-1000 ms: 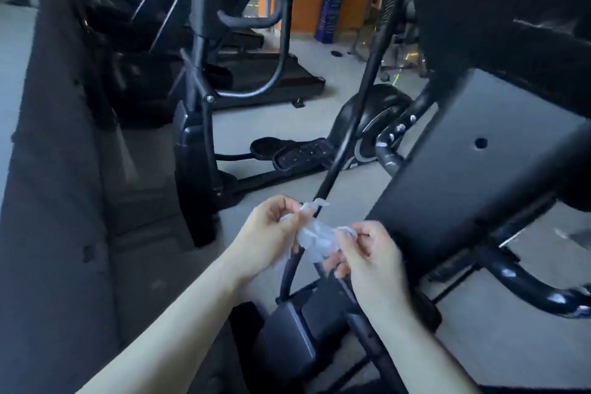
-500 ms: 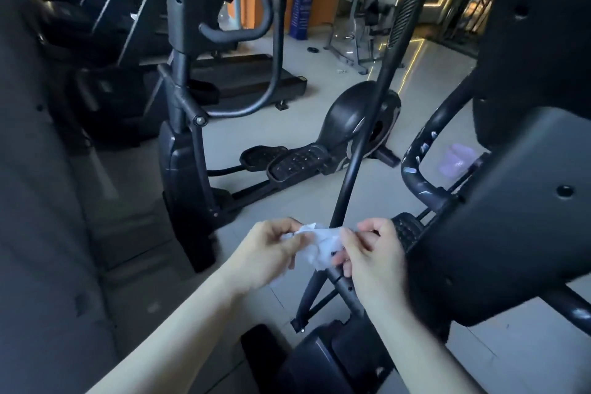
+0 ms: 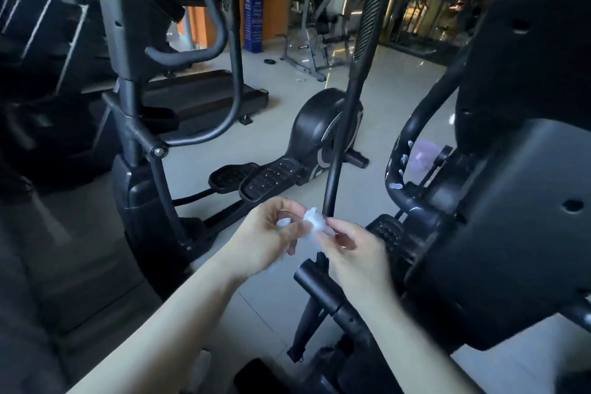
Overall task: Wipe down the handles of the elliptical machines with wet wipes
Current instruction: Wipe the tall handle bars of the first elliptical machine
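A crumpled white wet wipe [image 3: 311,223] is held between both hands at the centre of the view. My left hand [image 3: 271,233] pinches its left side and my right hand [image 3: 355,253] pinches its right side. Right behind the wipe rises the black moving handle bar [image 3: 348,112] of the near elliptical, with a ribbed grip [image 3: 371,9] higher up. A curved fixed handle [image 3: 399,166] with pale specks on it sits to the right, below the dark console housing [image 3: 511,233]. The hands are just in front of the bar, not touching it.
A second elliptical [image 3: 134,144] stands to the left with its own looped handles [image 3: 224,41] and pedals [image 3: 268,176]. A treadmill [image 3: 204,96] lies behind it. A dark wall runs along the left. Grey tiled floor [image 3: 393,80] stretches toward gym racks and a blue sign [image 3: 254,19] at the back.
The view has tilted up, showing more of the room and the handle grip. Both hands have kept working the wipe between them, bunching it smaller.
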`<action>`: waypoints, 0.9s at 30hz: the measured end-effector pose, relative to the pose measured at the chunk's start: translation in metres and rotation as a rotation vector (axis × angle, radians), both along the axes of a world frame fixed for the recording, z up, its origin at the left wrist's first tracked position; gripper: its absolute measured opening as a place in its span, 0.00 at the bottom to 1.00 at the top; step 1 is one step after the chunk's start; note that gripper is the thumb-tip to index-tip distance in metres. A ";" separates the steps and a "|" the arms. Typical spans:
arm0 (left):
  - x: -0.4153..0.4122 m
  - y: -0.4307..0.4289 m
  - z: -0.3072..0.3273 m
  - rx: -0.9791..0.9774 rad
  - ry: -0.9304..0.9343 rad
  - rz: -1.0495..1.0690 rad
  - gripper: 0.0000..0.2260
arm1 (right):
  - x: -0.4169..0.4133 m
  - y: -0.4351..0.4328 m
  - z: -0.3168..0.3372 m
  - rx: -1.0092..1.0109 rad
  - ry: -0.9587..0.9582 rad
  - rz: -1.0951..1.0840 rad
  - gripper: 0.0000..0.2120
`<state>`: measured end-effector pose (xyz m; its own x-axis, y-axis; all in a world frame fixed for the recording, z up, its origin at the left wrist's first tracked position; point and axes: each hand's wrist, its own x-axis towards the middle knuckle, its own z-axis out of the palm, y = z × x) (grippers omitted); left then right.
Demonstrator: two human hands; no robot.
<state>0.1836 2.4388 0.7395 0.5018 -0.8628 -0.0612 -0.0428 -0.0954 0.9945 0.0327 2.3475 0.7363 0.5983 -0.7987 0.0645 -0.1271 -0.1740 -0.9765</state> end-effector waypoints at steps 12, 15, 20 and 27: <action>0.206 -0.118 0.010 0.014 0.061 -0.274 0.01 | 0.161 -0.061 0.009 -0.101 0.087 -0.367 0.06; 0.218 -0.141 0.031 -0.065 -0.016 -0.414 0.02 | 0.178 -0.072 0.020 -0.194 0.049 -0.479 0.06; 0.214 -0.172 0.060 -0.197 -0.153 -0.560 0.04 | 0.184 -0.088 0.052 -0.220 -0.037 -0.636 0.06; 0.191 -0.192 0.126 -0.373 -0.290 -0.531 0.04 | 0.181 -0.095 0.107 -0.177 -0.242 -0.601 0.08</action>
